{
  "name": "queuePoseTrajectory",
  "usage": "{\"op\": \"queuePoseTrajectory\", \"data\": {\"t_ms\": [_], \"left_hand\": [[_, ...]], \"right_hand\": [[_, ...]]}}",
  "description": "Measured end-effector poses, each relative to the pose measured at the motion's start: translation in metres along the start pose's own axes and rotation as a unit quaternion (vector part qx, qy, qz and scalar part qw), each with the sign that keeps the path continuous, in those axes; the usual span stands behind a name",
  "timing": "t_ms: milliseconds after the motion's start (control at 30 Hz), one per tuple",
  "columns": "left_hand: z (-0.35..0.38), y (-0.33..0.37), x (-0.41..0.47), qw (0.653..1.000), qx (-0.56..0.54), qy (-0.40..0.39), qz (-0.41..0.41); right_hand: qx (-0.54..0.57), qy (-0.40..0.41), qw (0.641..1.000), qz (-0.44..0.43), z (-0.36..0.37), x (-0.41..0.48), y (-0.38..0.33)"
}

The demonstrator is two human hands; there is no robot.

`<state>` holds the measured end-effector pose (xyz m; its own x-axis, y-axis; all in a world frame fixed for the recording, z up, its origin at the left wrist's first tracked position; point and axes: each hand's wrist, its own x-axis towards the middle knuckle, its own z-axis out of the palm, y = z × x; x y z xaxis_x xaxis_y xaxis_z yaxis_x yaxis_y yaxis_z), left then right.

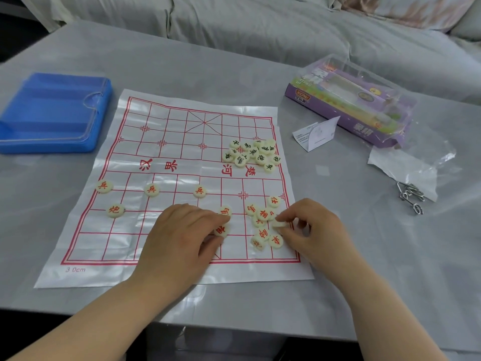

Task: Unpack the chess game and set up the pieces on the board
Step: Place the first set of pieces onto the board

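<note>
A white plastic board sheet [166, 225] with a red grid lies flat on the grey table. Three red-lettered discs [151, 189] stand in a row on its near half, and another [114, 210] sits below them at the left. A heap of black-lettered discs [252, 153] lies at the right of the river line. Several red-lettered discs [263, 214] cluster at the near right. My left hand [182, 233] pinches a red-lettered disc [221, 230] between thumb and fingers. My right hand [312, 230] pinches a disc [279, 224] on edge beside that cluster.
A blue plastic case [52, 113] lies at the far left. A purple game box [351, 100] with a clear lid sits at the far right, a folded paper slip [316, 134] before it. A torn clear bag [406, 165] and metal rings [411, 196] lie to the right. Grey bedding lies behind the table.
</note>
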<state>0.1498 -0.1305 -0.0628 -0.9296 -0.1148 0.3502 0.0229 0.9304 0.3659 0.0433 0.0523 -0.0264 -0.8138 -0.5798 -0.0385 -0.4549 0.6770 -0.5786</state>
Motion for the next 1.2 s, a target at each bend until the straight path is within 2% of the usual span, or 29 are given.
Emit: {"op": "queuePoseTrajectory", "data": {"t_ms": [233,533,867,1067,1200], "left_hand": [[-0.009,-0.003,-0.005,1.000,-0.009,0.007,0.000],[-0.013,-0.008,-0.011,0.999,-0.028,-0.016,-0.012],[-0.013,-0.004,-0.009,0.998,-0.040,-0.052,-0.018],[-0.014,-0.002,-0.008,0.998,-0.044,-0.040,-0.025],[-0.018,-0.002,-0.003,0.999,-0.030,-0.026,-0.036]], "right_hand": [[0.021,-0.043,0.999,0.001,-0.004,-0.009,0.002],[-0.014,-0.048,0.998,0.026,-0.002,-0.005,-0.001],[0.005,-0.074,0.996,0.039,-0.011,-0.008,-0.001],[0.005,0.033,0.999,-0.021,0.004,0.001,-0.009],[-0.040,0.054,0.997,-0.026,0.018,0.010,-0.012]]}}
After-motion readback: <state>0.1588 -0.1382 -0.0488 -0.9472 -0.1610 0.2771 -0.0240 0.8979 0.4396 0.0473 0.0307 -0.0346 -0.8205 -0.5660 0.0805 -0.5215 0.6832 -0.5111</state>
